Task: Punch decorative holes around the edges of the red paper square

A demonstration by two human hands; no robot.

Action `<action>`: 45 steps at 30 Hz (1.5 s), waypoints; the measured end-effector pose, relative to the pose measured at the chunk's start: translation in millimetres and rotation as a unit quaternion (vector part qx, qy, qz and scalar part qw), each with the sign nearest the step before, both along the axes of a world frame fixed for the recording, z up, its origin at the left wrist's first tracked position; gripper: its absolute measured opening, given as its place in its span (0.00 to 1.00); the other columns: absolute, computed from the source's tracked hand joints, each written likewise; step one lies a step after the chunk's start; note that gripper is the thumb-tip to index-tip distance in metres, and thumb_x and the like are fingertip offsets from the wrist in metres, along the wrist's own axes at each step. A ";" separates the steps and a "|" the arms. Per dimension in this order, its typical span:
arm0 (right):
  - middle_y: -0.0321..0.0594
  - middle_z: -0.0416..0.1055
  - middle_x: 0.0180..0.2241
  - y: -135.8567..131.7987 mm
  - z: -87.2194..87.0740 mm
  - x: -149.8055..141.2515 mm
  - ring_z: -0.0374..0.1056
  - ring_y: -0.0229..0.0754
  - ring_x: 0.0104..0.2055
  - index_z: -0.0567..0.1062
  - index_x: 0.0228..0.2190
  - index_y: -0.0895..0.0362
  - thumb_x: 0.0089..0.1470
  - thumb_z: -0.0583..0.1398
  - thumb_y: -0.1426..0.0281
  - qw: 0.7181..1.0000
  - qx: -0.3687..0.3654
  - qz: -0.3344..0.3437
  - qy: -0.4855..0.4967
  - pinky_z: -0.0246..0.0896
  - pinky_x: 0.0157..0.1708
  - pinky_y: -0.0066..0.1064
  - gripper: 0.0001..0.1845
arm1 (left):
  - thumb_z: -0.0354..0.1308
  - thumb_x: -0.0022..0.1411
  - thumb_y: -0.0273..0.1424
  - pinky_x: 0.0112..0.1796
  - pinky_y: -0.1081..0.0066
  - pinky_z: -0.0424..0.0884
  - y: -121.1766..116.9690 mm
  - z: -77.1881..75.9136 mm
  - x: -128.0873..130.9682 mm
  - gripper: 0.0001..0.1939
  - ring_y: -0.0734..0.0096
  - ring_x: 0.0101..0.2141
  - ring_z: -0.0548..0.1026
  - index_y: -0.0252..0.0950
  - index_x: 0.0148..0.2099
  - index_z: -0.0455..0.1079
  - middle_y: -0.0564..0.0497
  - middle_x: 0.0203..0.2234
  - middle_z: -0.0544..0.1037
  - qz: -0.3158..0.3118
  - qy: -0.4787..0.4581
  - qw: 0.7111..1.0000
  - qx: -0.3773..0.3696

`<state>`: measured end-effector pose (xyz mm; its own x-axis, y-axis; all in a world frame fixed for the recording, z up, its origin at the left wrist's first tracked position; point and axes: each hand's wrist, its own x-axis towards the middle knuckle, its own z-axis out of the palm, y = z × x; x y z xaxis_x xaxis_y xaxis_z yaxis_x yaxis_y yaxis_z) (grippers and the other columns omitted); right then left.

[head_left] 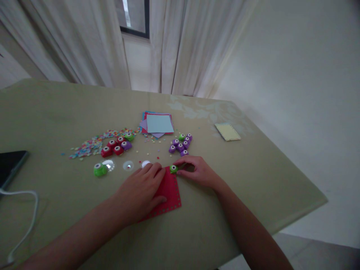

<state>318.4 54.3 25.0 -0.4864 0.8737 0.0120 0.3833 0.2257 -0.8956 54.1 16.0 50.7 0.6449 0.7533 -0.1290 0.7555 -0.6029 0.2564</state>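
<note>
Here, the left hand (144, 189) lies palm down over the left part of a red sheet (172, 191), its fingers bent together and its thumb set apart on the paper; it is spread over the sheet rather than clenched. The right hand (195, 170) pinches a small green punch (173, 169) between thumb and forefinger, and that punch sits at the red sheet's far right corner. Small holes run along the sheet's right and near edges.

Just beyond the red sheet, slightly to its right, stands a cluster of purple punches (180, 147) with one green one among them, every top marked like an eye. Left of the sheet, a row of clear discs (128, 165) leads out to a larger green punch (100, 170), which touches the outermost disc. Farther to the sheet's left and beyond it are red punches (112, 145), grouped with a purple and a green one, and behind these a long scatter of paper confetti (91, 146).

Directly beyond the red sheet is a stack of coloured sheets (160, 123), pale blue on top. Well to its right and farther off lies a pale yellow sheet (227, 132). Far to its left are a dark device (11, 165) and a white cable (35, 202). Curtains (90, 45) hang well beyond it, past the table's far edge.
</note>
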 end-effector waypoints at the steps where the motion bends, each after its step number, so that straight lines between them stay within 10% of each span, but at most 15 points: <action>1: 0.43 0.84 0.46 -0.1 -0.1 -0.2 0.80 0.45 0.44 0.85 0.49 0.55 0.64 0.70 0.62 1.000 0.001 -0.002 0.000 0.76 0.49 0.37 0.15 | 0.67 0.68 0.39 0.62 0.45 0.71 -0.3 -0.9 -0.4 0.29 0.39 0.64 0.72 0.33 0.67 0.72 0.33 0.66 0.72 -0.002 0.001 1.000 0.002; 45: 0.42 0.84 0.45 0.5 -1.0 2.7 0.80 0.45 0.44 0.84 0.49 0.54 0.63 0.71 0.62 1.000 -0.006 0.015 -0.001 0.75 0.48 0.37 0.15 | 0.70 0.66 0.39 0.60 0.43 0.73 1.5 -6.9 -0.4 0.30 0.37 0.61 0.74 0.32 0.65 0.73 0.32 0.63 0.75 -0.003 -0.023 1.000 0.012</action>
